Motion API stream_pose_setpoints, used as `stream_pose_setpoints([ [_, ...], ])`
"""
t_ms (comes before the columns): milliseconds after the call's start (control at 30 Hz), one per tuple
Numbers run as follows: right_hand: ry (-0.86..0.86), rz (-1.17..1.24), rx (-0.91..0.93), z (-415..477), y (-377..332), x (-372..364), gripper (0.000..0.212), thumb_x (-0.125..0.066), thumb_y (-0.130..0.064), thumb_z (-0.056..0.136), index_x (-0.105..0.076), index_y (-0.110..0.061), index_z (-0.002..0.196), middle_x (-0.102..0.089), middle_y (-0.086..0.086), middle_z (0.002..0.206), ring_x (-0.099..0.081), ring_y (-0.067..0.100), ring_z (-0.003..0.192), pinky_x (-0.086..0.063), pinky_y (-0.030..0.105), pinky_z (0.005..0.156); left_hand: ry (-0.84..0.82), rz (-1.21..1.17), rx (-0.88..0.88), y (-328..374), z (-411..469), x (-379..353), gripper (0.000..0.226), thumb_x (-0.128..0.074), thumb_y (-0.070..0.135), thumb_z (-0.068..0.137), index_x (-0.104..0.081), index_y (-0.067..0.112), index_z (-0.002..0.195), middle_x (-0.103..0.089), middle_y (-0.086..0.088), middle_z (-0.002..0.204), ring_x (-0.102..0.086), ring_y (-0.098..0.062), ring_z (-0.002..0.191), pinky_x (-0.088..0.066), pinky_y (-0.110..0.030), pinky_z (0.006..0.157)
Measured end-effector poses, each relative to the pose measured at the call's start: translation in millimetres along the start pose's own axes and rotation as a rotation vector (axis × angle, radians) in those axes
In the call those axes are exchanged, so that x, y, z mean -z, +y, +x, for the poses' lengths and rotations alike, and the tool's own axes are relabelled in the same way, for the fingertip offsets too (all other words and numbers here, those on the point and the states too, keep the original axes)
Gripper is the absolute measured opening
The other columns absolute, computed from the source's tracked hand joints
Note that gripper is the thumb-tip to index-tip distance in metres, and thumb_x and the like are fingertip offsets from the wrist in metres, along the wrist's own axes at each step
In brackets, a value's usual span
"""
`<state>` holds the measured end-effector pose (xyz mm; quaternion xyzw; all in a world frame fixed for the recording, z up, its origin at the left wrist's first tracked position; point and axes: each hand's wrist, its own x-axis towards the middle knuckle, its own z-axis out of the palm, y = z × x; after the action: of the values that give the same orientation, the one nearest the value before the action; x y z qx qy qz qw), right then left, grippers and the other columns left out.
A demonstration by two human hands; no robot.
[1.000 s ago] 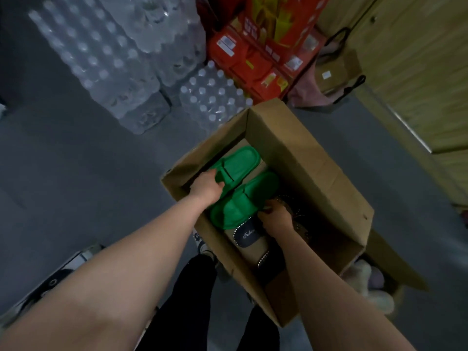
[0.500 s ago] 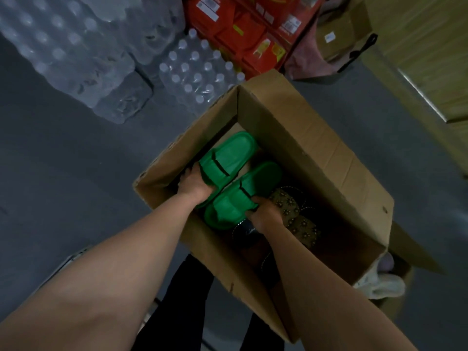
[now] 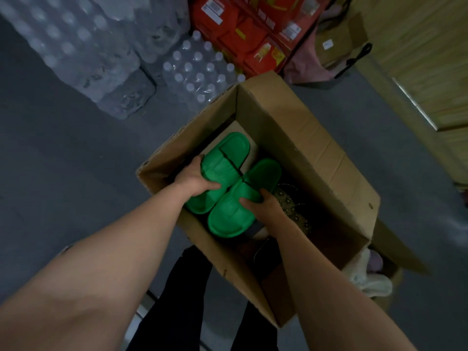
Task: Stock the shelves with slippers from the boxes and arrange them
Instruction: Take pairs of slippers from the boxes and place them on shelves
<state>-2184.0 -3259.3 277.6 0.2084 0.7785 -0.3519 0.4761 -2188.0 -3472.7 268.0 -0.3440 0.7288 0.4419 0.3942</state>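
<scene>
Inside the open box (image 3: 291, 138), near its far-left corner, the left hand (image 3: 195, 177) grips one green slipper (image 3: 222, 163). The right hand (image 3: 260, 201) grips the other slipper (image 3: 233, 214), the two touching side by side above patterned slippers (image 3: 291, 209).

Two bright green slippers (image 3: 229, 183) in a plain brown cardboard box (image 3: 298, 138); beside them, a dark slipper (image 3: 291, 206) with pale dotted pattern; grey floor (image 3: 63, 153).

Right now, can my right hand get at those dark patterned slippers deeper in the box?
Probably not directly. The right hand is gripping a green slipper that lies partly over the dark patterned slippers in the cardboard box; lift the green one out first.
</scene>
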Motion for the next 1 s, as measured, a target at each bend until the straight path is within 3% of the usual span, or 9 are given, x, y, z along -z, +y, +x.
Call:
stream_pose_setpoints([
  [67,0.019,0.156,-0.001,-9.1,1.7,6.7,0.087,-0.086,-0.044,0.061,-0.05,-0.02,0.137,-0.063,0.01,0.129,-0.062,0.027,0.114,-0.053,0.045,0.097,-0.026,-0.066,-0.005,8.1,-14.8,4.2,0.11,-0.087,0.03,0.068,-0.018,0.023,0.154,-0.045,-0.006,0.145,-0.045,-0.026,0.13,-0.039,-0.042,0.109],
  [167,0.031,0.383,-0.023,-25.3,3.1,21.4,0.108,-0.092,-0.032,0.061,-0.031,-0.024,0.15,-0.054,0.008,0.137,-0.058,0.028,0.121,-0.052,0.05,0.098,-0.024,-0.167,0.02,20.5,-40.3,5.4,0.103,-0.084,0.028,0.072,-0.021,0.02,0.153,-0.045,-0.008,0.144,-0.047,-0.026,0.128,-0.042,-0.034,0.099],
  [267,0.068,0.513,-0.06,-36.3,8.6,35.4,0.139,-0.097,-0.053,0.037,-0.022,-0.031,0.152,-0.051,0.006,0.142,-0.056,0.031,0.124,-0.049,0.057,0.099,-0.015,-0.25,0.043,28.4,-69.6,-4.9,0.098,-0.081,0.03,0.076,-0.021,0.018,0.152,-0.043,-0.01,0.146,-0.046,-0.027,0.129,-0.042,-0.035,0.098],
  [367,0.028,0.57,-0.084,-52.3,15.6,53.3,0.122,-0.094,-0.056,0.043,-0.038,-0.023,0.146,-0.059,0.004,0.132,-0.061,0.031,0.116,-0.051,0.057,0.097,0.011,-0.425,0.045,29.1,-97.9,-21.0,0.095,-0.081,0.027,0.077,-0.023,0.018,0.152,-0.043,-0.011,0.146,-0.048,-0.028,0.127,-0.044,-0.038,0.099],
  [467,-0.09,0.614,-0.088,-76.9,16.2,71.9,0.105,-0.095,-0.056,0.042,-0.051,-0.032,0.135,-0.068,0.003,0.122,-0.068,0.031,0.105,-0.055,0.057,0.089,0.051,-0.57,0.018,26.4,-126.7,-37.4,0.097,-0.082,0.025,0.075,-0.024,0.02,0.152,-0.046,-0.009,0.143,-0.051,-0.029,0.124,-0.049,-0.04,0.096],
  [633,-0.234,0.665,-0.014,-103.4,28.0,99.5,0.109,-0.099,-0.026,0.05,-0.042,-0.036,0.142,-0.062,0.008,0.133,-0.067,0.034,0.11,-0.054,0.06,0.088,0.028,-0.893,-0.05,13.7,-176.6,-68.8,0.099,-0.082,0.009,0.071,-0.025,0.023,0.151,-0.05,-0.009,0.14,-0.055,-0.026,0.118,-0.049,-0.042,0.096],
  [733,-0.243,0.665,0.077,-127.1,31.9,114.3,0.096,-0.086,-0.008,0.067,-0.039,-0.032,0.146,-0.064,0.007,0.13,-0.066,0.031,0.111,-0.055,0.054,0.091,0.062,-1.034,-0.113,8.0,-208.4,-89.6,0.086,-0.069,-0.009,0.079,-0.03,0.021,0.149,-0.054,-0.012,0.137,-0.058,-0.026,0.115,-0.05,-0.037,0.089],
  [833,-0.256,0.635,0.174,-147.1,35.4,121.0,0.084,-0.073,0.005,0.079,-0.043,-0.036,0.146,-0.065,0.007,0.127,-0.066,0.03,0.11,-0.057,0.048,0.089,0.191,-1.108,-0.192,-0.1,-235.7,-110.5,0.081,-0.062,-0.014,0.083,-0.032,0.022,0.149,-0.055,-0.013,0.135,-0.059,-0.026,0.114,-0.05,-0.039,0.093],
  [1000,-0.289,0.576,0.325,-181.9,39.0,123.8,0.081,-0.066,0.012,0.082,-0.045,-0.034,0.145,-0.065,0.007,0.128,-0.067,0.029,0.109,-0.058,0.04,0.084,0.414,-1.245,-0.294,-15.5,-275.9,-137.0,0.084,-0.062,-0.015,0.081,-0.034,0.025,0.149,-0.055,-0.009,0.136,-0.059,-0.027,0.116,-0.048,-0.05,0.1],
])
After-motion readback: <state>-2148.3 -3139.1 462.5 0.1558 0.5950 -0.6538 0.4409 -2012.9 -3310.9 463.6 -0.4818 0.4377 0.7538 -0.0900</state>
